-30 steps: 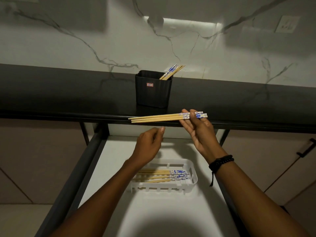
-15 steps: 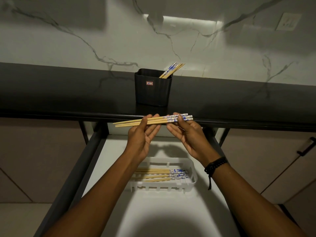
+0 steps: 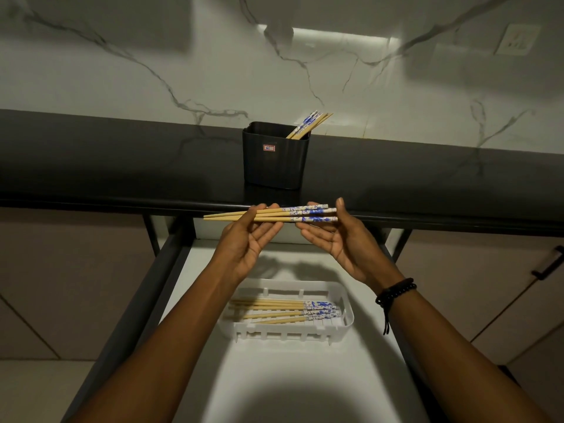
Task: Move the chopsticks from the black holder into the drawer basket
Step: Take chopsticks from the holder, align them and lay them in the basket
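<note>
A bundle of wooden chopsticks (image 3: pixel 291 214) with blue-and-white ends lies level between both hands, above the open drawer. My left hand (image 3: pixel 247 239) grips the plain wooden part. My right hand (image 3: pixel 332 236) holds the patterned ends. The black holder (image 3: pixel 274 160) stands on the dark counter with a few chopsticks (image 3: pixel 308 125) leaning out of its right corner. Below the hands, the white drawer basket (image 3: pixel 345 303) holds several chopsticks (image 3: pixel 283 311) lying side by side.
The white drawer floor (image 3: pixel 290 377) stretches toward me, framed by dark rails (image 3: pixel 146 300). The black counter edge (image 3: pixel 122 203) runs across just behind the hands. Cabinet fronts with a black handle (image 3: pixel 547 264) stand to the right. A marble wall rises behind.
My left hand rose and took hold of the bundle beside my right hand. The chopsticks shifted slightly left and stay level over the drawer.
</note>
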